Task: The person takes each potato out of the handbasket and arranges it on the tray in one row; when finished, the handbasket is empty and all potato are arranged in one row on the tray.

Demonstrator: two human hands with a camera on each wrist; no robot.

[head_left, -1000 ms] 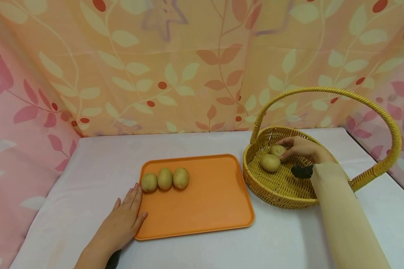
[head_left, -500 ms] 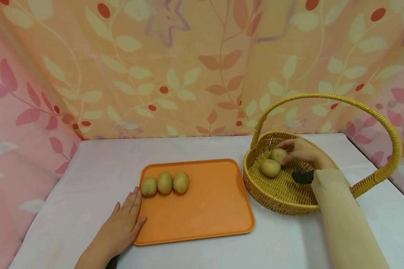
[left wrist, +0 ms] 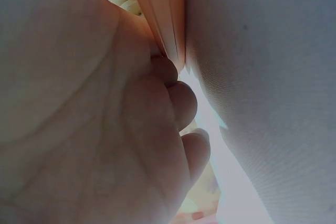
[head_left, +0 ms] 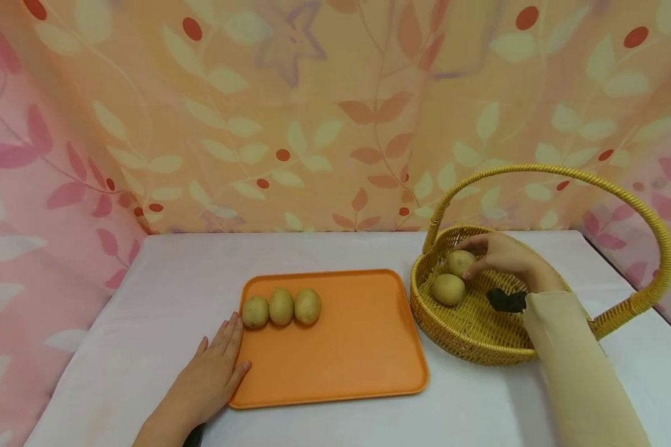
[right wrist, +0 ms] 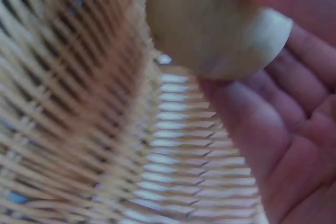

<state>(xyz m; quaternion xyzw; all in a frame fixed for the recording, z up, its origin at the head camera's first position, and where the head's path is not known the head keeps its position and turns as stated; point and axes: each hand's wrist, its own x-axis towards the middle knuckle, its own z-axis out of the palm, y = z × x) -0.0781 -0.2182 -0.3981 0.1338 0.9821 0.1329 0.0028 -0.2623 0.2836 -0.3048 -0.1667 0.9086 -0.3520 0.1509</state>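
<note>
In the head view my right hand (head_left: 503,254) reaches into a yellow wicker basket (head_left: 475,354). It grips a potato (head_left: 461,263) between thumb and fingers. The right wrist view shows this potato (right wrist: 210,30) against the fingers, beside the woven wall. A second potato (head_left: 448,290) lies in the basket just in front of the held one. My left hand (head_left: 212,375) rests against the left edge of an orange tray (head_left: 341,354), its fingers straight. Three potatoes stand in a row at the tray's upper left: one at the edge (head_left: 255,311), a middle one (head_left: 281,307) and a right one (head_left: 307,306).
The basket's tall arched handle (head_left: 559,169) rises over my right forearm. A white cloth (head_left: 324,251) covers the table. A floral curtain (head_left: 335,124) hangs behind it, and pink fabric (head_left: 33,248) closes the left side.
The head view has tilted slightly upward. The gripped potato has shifted a little away from the other basket potato. My left hand stays at the tray's edge.
</note>
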